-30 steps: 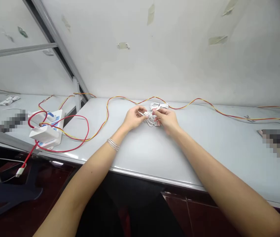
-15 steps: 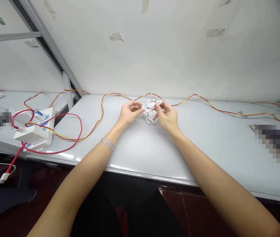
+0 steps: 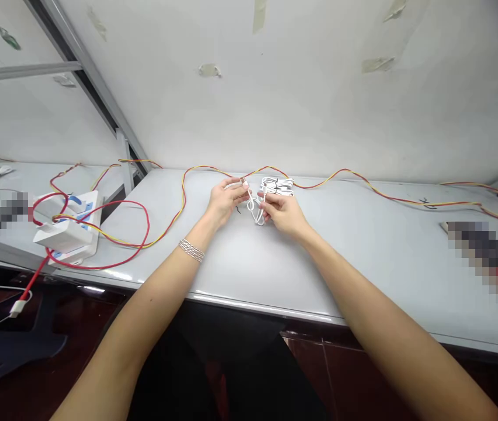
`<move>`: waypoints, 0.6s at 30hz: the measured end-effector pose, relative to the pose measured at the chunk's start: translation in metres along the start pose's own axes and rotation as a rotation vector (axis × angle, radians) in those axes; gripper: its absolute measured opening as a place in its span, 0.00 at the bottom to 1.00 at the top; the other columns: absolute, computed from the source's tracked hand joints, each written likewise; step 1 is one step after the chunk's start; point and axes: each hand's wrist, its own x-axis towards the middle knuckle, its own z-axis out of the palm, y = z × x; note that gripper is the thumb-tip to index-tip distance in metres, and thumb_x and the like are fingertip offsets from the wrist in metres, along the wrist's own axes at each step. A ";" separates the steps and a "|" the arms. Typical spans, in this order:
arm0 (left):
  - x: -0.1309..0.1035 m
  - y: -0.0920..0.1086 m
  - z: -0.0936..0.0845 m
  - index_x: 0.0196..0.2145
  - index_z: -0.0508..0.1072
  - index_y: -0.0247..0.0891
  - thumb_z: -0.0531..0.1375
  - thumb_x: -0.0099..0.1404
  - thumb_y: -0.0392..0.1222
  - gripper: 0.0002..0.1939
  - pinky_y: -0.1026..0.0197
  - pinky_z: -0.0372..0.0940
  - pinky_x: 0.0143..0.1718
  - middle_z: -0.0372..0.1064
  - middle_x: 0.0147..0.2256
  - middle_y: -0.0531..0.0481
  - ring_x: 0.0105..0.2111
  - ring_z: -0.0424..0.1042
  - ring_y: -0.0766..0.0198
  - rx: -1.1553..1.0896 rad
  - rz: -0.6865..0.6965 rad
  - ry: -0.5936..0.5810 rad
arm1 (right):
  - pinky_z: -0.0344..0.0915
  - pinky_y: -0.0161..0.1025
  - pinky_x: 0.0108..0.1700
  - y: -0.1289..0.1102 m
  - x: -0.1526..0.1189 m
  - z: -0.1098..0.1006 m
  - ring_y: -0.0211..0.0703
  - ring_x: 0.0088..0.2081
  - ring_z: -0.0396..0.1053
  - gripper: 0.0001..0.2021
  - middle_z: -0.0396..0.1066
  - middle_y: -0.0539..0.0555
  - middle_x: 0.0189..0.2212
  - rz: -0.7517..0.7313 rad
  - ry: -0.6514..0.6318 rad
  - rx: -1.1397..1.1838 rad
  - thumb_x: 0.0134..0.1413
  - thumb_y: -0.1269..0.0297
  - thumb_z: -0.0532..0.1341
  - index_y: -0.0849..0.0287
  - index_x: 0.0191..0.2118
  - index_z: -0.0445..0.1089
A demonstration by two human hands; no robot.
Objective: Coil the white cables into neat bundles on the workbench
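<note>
Cable: white, in a small bundle of loops between the left hand [image 3: 224,202] and the right hand [image 3: 283,214], above the bench [image 3: 253,269], near the wall [image 3: 301,105]; cable point at the loops [image 3: 256,217].
Cable's lie: the loops form a narrow oval, long axis from the wall side toward the person, slanting slightly right at the near end; the ends by the fingers point toward the wall.
Left fingers: thumb and fingertips narrowed on one white end, the other fingers loosely spread.
Right fingers: thumb and forefinger pinched on the other end, the rest curled under.
Coil [image 3: 279,186]: white, bound with a dark tie, lying just behind the right hand, its strands running mostly left to right.
Wire [image 3: 365,187]: red and yellow, snaking along the back of the bench.
Power strip [image 3: 86,248]: white, blue around the sockets, at left; a white adapter [image 3: 62,235] sits on it, circled by red cord.
Print: too small to read on cable, adapter or strip; pixelated patches mask an item at each side.
</note>
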 end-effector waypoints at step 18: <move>0.003 -0.006 -0.004 0.36 0.80 0.35 0.71 0.52 0.35 0.11 0.54 0.72 0.44 0.80 0.37 0.47 0.32 0.76 0.64 0.271 0.162 -0.099 | 0.74 0.37 0.30 0.008 0.002 -0.002 0.31 0.22 0.65 0.08 0.78 0.53 0.33 -0.009 0.061 0.038 0.47 0.65 0.71 0.60 0.36 0.82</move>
